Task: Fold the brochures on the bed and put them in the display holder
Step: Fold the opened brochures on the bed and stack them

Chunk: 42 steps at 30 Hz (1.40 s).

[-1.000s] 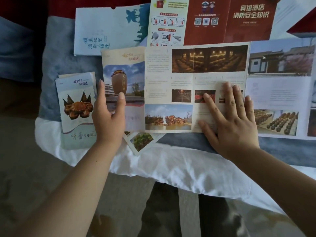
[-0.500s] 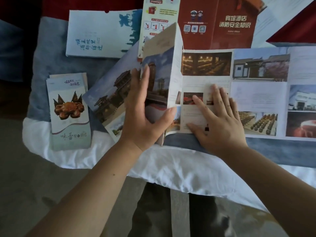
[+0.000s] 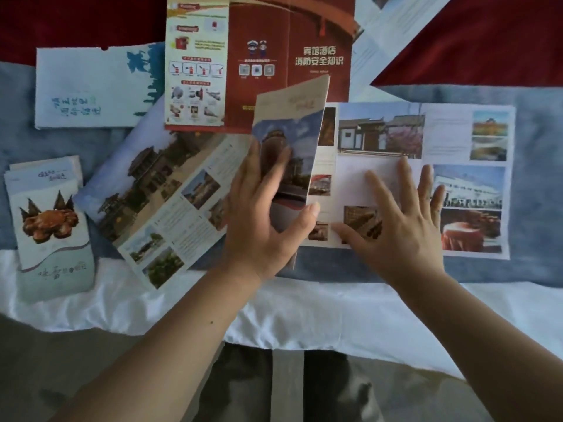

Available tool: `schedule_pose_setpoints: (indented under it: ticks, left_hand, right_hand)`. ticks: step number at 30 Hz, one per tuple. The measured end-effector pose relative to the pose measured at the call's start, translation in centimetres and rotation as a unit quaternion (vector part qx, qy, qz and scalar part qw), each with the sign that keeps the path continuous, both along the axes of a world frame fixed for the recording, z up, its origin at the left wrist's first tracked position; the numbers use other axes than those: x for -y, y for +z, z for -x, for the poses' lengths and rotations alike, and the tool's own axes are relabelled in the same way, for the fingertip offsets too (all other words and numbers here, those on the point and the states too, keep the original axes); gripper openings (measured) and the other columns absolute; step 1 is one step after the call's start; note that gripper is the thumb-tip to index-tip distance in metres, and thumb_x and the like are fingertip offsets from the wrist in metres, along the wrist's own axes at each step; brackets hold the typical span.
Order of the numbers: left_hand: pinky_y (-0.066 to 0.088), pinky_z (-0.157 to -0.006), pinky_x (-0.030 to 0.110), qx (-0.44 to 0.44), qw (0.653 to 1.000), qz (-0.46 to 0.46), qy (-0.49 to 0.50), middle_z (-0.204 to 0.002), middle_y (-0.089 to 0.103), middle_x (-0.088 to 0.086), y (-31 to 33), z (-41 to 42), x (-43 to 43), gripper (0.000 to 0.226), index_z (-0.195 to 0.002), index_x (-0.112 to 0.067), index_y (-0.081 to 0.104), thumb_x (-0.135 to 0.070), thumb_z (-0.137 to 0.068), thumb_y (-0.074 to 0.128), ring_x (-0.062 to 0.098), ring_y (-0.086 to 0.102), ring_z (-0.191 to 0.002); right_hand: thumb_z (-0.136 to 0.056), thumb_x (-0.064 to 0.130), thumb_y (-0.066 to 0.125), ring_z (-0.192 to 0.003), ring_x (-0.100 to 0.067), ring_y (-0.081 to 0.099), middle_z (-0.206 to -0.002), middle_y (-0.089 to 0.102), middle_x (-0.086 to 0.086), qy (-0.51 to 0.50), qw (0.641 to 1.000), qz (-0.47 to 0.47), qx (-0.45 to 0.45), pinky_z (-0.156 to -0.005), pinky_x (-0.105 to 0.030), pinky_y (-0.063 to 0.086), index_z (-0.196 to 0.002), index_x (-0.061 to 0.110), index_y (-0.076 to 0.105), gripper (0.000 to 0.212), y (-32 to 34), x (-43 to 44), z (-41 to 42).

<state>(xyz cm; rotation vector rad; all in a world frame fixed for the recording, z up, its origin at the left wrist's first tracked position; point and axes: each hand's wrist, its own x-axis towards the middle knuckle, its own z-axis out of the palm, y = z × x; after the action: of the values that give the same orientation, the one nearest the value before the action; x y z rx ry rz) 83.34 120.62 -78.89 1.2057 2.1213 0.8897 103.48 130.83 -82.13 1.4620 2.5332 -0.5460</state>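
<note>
- At six o'clock, nearest the viewer: white-sheeted edge of the bed (image 3: 304,309).
- Centre: left hand (image 3: 262,220) grasps the raised end panel of the open brochure (image 3: 457,184). At its three o'clock, right hand (image 3: 402,226) lies flat with fingers spread, pinning the sheet.
- Step, as judged: first fold, panel half over. Next move calls for laying it rightward, edges matched, then creasing.
- Nine o'clock: folded crab brochures (image 3: 51,233), stacked.
- Twelve o'clock: red brochure (image 3: 304,56), unfolded. Display holder not in view.

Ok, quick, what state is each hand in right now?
Left hand: holding the raised flap of the open brochure, thumb round its edge.
Right hand: open, fingers spread flat on that brochure's inner pages.
</note>
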Motion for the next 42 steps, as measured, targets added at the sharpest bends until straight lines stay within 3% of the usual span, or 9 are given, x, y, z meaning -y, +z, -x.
schedule_pose_setpoints:
  ticks: [6,11,18,24,38,42]
  left_hand:
    - [0.017,-0.123,0.059,-0.085,0.992,0.087,0.021,-0.17,0.02,0.007,-1.9,-3.3,-1.7,0.081,-0.159,-0.031,0.034,-0.065,-0.087,0.048,0.028,0.015,-0.158]
    - [0.005,-0.12,0.065,-0.158,0.97,0.187,0.004,-0.173,0.001,0.002,-4.1,-5.0,-2.7,0.078,-0.16,-0.044,0.022,-0.075,-0.089,0.031,0.031,-0.005,-0.158]
    - [0.01,-0.117,0.068,-0.266,0.939,0.218,0.009,-0.172,-0.003,0.01,-6.3,-6.5,-3.0,0.086,-0.163,-0.042,0.01,-0.084,-0.089,0.025,0.041,-0.004,-0.157]
    - [0.003,-0.12,0.069,-0.289,0.934,0.211,-0.001,-0.172,-0.004,0.015,-7.0,-6.1,-3.0,0.089,-0.163,-0.038,0.004,-0.086,-0.09,0.023,0.045,-0.005,-0.156]
    - [0.008,-0.119,0.073,-0.324,0.907,0.268,0.028,-0.172,-0.005,0.014,-6.7,8.9,4.6,0.088,-0.162,-0.04,-0.003,-0.087,-0.091,0.016,0.047,-0.002,-0.155]
    - [0.007,-0.12,0.071,-0.316,0.903,0.286,0.049,-0.172,-0.009,0.013,-6.3,12.2,7.7,0.088,-0.161,-0.042,-0.008,-0.087,-0.09,0.014,0.048,-0.003,-0.155]
  right_hand:
    - [-0.09,0.083,0.028,-0.157,-0.029,-0.016,-0.172,-0.01,-0.002,0.044,0.999,0.026,-0.019,-0.126,-0.045,-0.006,-0.162,0.043,0.006,0.085,-0.5,-0.2,-4.0]
    - [-0.096,0.079,0.027,-0.157,-0.028,-0.015,-0.172,-0.01,-0.002,0.071,0.996,0.024,-0.039,-0.128,-0.048,-0.001,-0.163,0.041,0.001,0.081,-1.5,-0.5,-5.0]
    - [-0.099,0.075,0.028,-0.158,-0.03,-0.011,-0.172,-0.007,-0.006,0.076,0.996,-0.012,-0.048,-0.128,-0.051,0.003,-0.164,0.036,0.003,0.08,-2.5,-0.1,-5.2]
    - [-0.1,0.072,0.029,-0.158,-0.03,-0.012,-0.172,-0.01,-0.008,0.083,0.996,-0.019,-0.03,-0.128,-0.052,0.003,-0.164,0.034,0.0,0.08,-2.6,0.0,-4.9]
    - [-0.106,0.06,0.024,-0.157,-0.024,-0.016,-0.172,-0.009,-0.004,0.165,0.986,-0.001,-0.035,-0.124,-0.047,-0.017,-0.164,0.035,0.006,0.066,-2.3,2.5,5.7]
    - [-0.106,0.055,0.025,-0.158,-0.025,-0.014,-0.172,-0.007,-0.006,0.155,0.987,-0.006,-0.029,-0.125,-0.049,-0.015,-0.165,0.03,0.01,0.065,-2.2,3.6,8.0]
